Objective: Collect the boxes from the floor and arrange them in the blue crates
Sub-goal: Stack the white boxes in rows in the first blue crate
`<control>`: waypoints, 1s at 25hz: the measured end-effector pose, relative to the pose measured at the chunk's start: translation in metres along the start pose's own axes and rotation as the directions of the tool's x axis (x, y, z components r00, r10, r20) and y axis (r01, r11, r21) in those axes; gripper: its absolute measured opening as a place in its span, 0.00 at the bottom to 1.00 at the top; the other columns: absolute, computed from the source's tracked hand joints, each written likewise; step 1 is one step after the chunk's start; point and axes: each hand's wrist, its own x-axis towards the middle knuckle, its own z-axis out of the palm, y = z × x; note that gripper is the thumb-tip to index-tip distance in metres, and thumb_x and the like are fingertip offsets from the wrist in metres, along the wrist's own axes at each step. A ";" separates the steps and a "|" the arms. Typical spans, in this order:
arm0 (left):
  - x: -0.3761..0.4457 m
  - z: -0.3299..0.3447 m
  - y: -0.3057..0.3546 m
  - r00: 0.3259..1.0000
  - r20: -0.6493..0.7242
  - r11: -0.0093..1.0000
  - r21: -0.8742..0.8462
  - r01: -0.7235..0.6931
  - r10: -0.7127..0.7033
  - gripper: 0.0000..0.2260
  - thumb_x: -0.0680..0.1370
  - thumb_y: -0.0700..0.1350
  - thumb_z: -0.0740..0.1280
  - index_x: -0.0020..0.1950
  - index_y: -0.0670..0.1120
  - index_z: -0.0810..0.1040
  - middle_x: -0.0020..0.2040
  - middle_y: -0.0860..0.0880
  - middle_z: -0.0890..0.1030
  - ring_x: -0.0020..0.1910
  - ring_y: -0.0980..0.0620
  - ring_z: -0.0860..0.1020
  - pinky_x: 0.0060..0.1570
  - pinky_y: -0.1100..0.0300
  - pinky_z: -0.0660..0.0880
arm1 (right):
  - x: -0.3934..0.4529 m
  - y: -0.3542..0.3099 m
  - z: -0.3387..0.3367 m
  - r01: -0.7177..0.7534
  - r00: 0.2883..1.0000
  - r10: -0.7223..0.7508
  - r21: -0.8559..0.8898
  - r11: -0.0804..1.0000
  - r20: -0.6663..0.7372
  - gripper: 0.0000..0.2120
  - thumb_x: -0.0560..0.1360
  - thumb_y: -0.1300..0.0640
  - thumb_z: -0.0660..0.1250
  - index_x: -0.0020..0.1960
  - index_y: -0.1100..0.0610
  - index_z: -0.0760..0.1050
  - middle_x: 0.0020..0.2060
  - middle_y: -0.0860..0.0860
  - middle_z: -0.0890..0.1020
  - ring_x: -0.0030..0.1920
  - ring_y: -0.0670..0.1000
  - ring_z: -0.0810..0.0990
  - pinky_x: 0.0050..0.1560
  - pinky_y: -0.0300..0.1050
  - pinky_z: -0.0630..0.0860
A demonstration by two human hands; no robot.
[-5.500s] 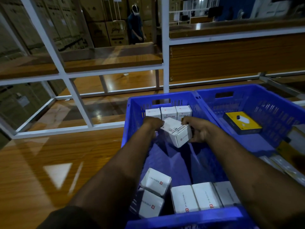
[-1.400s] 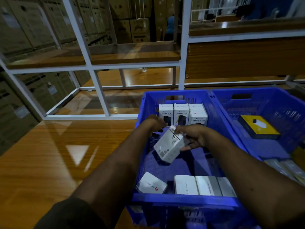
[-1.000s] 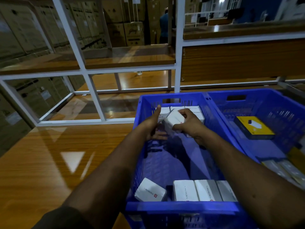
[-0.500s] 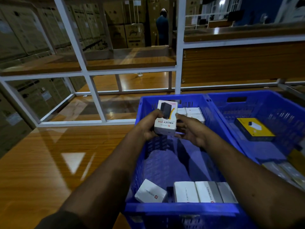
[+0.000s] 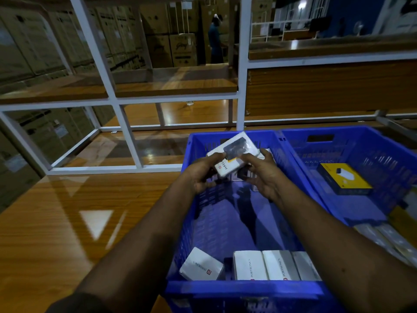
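Glossy wooden worktop (image 5: 67, 222) underneath, carrying two blue crates side by side. Nearest, against the near wall of the left crate (image 5: 243, 288): a tilted white box (image 5: 202, 265) and a row of white boxes (image 5: 270, 265) lying flat. Farther in, over the far half of that crate, a white box with a dark picture (image 5: 233, 152), raised and tilted, pinched between both hands: left hand (image 5: 204, 173) curled on its left edge, thumb on top; right hand (image 5: 262, 172) gripping its right edge with bent fingers. More white boxes partly hidden behind the hands. To the right, a yellow box (image 5: 344, 178) flat in the right crate (image 5: 361, 136). Beyond, white shelf frame (image 5: 242, 86), stacked cartons (image 5: 158, 48), a distant standing person (image 5: 215, 39).
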 end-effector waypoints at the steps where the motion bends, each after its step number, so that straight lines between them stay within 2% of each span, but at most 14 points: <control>1: 0.000 0.000 0.001 0.999 -0.025 0.999 -0.011 -0.040 0.040 0.02 0.78 0.43 0.68 0.49 0.46 0.78 0.32 0.50 0.83 0.31 0.54 0.81 0.31 0.61 0.77 | 0.001 -0.002 -0.002 0.008 0.999 -0.008 -0.017 1.000 -0.041 0.41 0.70 0.57 0.76 0.75 0.48 0.57 0.59 0.55 0.79 0.56 0.58 0.81 0.56 0.63 0.79; 2: 0.002 -0.001 0.002 0.996 -0.038 0.997 -0.013 -0.082 0.082 0.03 0.77 0.40 0.66 0.49 0.46 0.78 0.31 0.50 0.82 0.29 0.54 0.80 0.28 0.63 0.74 | 0.001 -0.003 -0.005 -0.002 0.998 -0.002 -0.049 0.999 -0.070 0.41 0.69 0.54 0.77 0.75 0.47 0.59 0.61 0.54 0.77 0.56 0.58 0.80 0.56 0.63 0.79; 3: 0.003 -0.001 0.003 0.992 -0.036 0.993 -0.014 -0.118 0.117 0.07 0.76 0.37 0.64 0.50 0.47 0.78 0.32 0.49 0.82 0.30 0.52 0.80 0.28 0.63 0.74 | 0.000 -0.003 -0.007 -0.038 0.997 0.031 -0.106 0.994 -0.068 0.39 0.69 0.51 0.78 0.74 0.48 0.62 0.62 0.55 0.77 0.56 0.57 0.79 0.56 0.63 0.79; 6: 0.007 0.001 0.000 0.969 -0.014 0.966 0.084 -0.246 0.248 0.20 0.75 0.32 0.64 0.64 0.47 0.78 0.54 0.43 0.83 0.51 0.45 0.82 0.46 0.52 0.82 | -0.012 0.003 -0.003 -0.238 0.963 0.265 -0.291 0.927 0.054 0.28 0.68 0.41 0.75 0.62 0.53 0.77 0.57 0.57 0.81 0.54 0.58 0.80 0.54 0.64 0.79; 8: 0.010 0.005 -0.003 0.944 -0.040 0.922 0.233 -0.309 0.326 0.29 0.74 0.31 0.68 0.74 0.47 0.70 0.66 0.45 0.76 0.62 0.44 0.77 0.59 0.49 0.79 | -0.015 0.009 -0.001 -0.325 0.934 0.351 -0.237 0.915 0.073 0.26 0.68 0.38 0.74 0.58 0.54 0.79 0.55 0.58 0.82 0.55 0.60 0.81 0.53 0.65 0.79; 10: 0.018 0.009 -0.007 0.924 -0.084 0.896 0.293 -0.334 0.373 0.34 0.73 0.30 0.71 0.77 0.44 0.64 0.70 0.45 0.72 0.63 0.44 0.75 0.57 0.53 0.78 | -0.012 0.014 -0.003 -0.371 0.921 0.382 -0.121 0.921 0.084 0.25 0.71 0.38 0.70 0.58 0.56 0.79 0.54 0.61 0.83 0.54 0.62 0.82 0.54 0.66 0.79; 12: 0.021 0.015 -0.010 0.929 -0.130 0.916 0.264 -0.303 0.345 0.34 0.73 0.28 0.71 0.76 0.40 0.62 0.68 0.41 0.73 0.57 0.41 0.77 0.46 0.55 0.78 | -0.008 0.018 -0.006 -0.391 0.916 0.390 -0.011 0.920 0.094 0.26 0.74 0.38 0.67 0.60 0.57 0.78 0.54 0.62 0.83 0.55 0.64 0.81 0.54 0.65 0.79; 14: 0.023 0.020 -0.013 0.945 -0.140 0.927 0.282 -0.248 0.295 0.30 0.72 0.27 0.71 0.73 0.37 0.66 0.62 0.38 0.77 0.50 0.44 0.79 0.43 0.55 0.78 | -0.003 0.022 -0.009 -0.374 0.927 0.370 0.062 0.925 0.064 0.23 0.75 0.40 0.66 0.61 0.56 0.77 0.56 0.61 0.82 0.55 0.62 0.81 0.54 0.64 0.79; 15: 0.025 0.022 -0.014 0.953 -0.140 0.920 0.330 -0.212 0.270 0.28 0.72 0.28 0.72 0.71 0.36 0.68 0.60 0.39 0.78 0.50 0.44 0.79 0.44 0.55 0.79 | 0.000 0.024 -0.011 -0.355 0.935 0.355 0.066 0.932 0.015 0.21 0.76 0.42 0.66 0.60 0.56 0.77 0.56 0.59 0.81 0.56 0.61 0.81 0.55 0.62 0.79; 18: 0.037 0.027 -0.018 0.947 -0.112 0.840 0.501 -0.206 0.300 0.30 0.71 0.30 0.74 0.71 0.39 0.69 0.61 0.43 0.77 0.60 0.41 0.78 0.55 0.49 0.79 | 0.005 0.028 -0.013 -0.328 0.938 0.332 0.060 0.943 -0.101 0.16 0.80 0.46 0.63 0.57 0.57 0.77 0.54 0.57 0.81 0.55 0.57 0.80 0.54 0.53 0.80; 20: 0.048 0.032 -0.018 0.913 -0.112 0.772 0.580 -0.260 0.392 0.32 0.69 0.30 0.76 0.71 0.38 0.69 0.63 0.42 0.77 0.64 0.43 0.76 0.62 0.48 0.76 | 0.010 0.030 -0.012 -0.344 0.931 0.349 0.062 0.937 -0.111 0.17 0.81 0.47 0.62 0.61 0.57 0.77 0.53 0.56 0.82 0.52 0.56 0.81 0.46 0.50 0.81; 21: 0.052 0.034 -0.018 0.905 -0.101 0.748 0.604 -0.275 0.414 0.31 0.68 0.30 0.76 0.69 0.37 0.70 0.63 0.43 0.78 0.63 0.45 0.76 0.63 0.51 0.75 | 0.012 0.030 -0.011 -0.359 0.926 0.364 0.067 0.931 -0.102 0.17 0.81 0.47 0.61 0.63 0.57 0.76 0.54 0.56 0.82 0.54 0.56 0.81 0.47 0.50 0.81; 23: 0.063 0.038 -0.027 0.902 -0.055 0.704 0.646 -0.295 0.428 0.29 0.70 0.28 0.74 0.69 0.36 0.71 0.59 0.47 0.76 0.60 0.50 0.75 0.59 0.58 0.72 | 0.015 0.031 -0.009 -0.380 0.918 0.387 0.095 0.920 -0.083 0.16 0.82 0.50 0.61 0.64 0.59 0.75 0.54 0.58 0.81 0.55 0.57 0.80 0.58 0.53 0.79; 25: 0.074 0.039 -0.038 0.899 -0.041 0.687 0.661 -0.302 0.435 0.27 0.71 0.28 0.72 0.68 0.36 0.70 0.59 0.47 0.76 0.61 0.50 0.74 0.57 0.59 0.72 | 0.018 0.030 -0.010 -0.384 0.916 0.396 0.133 0.914 -0.072 0.15 0.82 0.53 0.60 0.64 0.61 0.74 0.47 0.58 0.80 0.48 0.54 0.78 0.67 0.53 0.73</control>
